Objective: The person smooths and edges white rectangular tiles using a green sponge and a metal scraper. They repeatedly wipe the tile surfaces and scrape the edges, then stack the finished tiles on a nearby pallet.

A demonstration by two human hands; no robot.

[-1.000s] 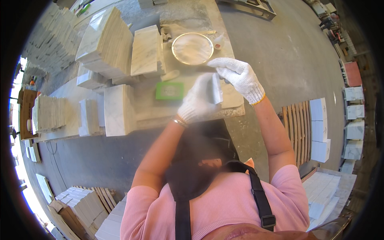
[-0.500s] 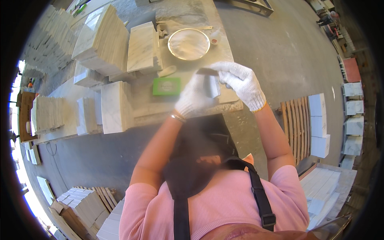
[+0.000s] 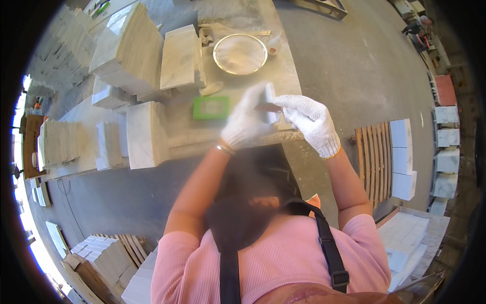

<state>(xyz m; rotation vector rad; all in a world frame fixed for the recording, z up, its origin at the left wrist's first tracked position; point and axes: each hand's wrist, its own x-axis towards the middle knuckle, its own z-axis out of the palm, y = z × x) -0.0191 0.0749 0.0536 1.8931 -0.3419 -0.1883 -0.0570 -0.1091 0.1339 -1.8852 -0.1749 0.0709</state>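
Observation:
My left hand [image 3: 244, 119], in a white knit glove, is closed round a white marble tile [image 3: 270, 95] held on edge above the table's near right corner. In my right hand [image 3: 311, 121], gloved the same way, a thin, flat, dark brown piece [image 3: 268, 107] is pinched between thumb and fingers. That piece lies across the tile's edge; its exact kind is not clear. Left of my hands sits a green rectangular block [image 3: 211, 108] with a pale middle. A round metal-rimmed dish [image 3: 240, 54] with whitish contents stands just beyond them.
Stacks of marble tiles [image 3: 126, 50] cover the table's left and far side. Whitish dust lies on the tabletop [image 3: 187, 137]. To the right, a wooden pallet [image 3: 373, 162] with white boxes stands on the floor. A person [image 3: 419, 26] is far off at upper right.
My right hand has moved down and slightly right, drawing the dark piece lower along the tile. More of the tile's upper end now shows. My left hand stays nearly in place.

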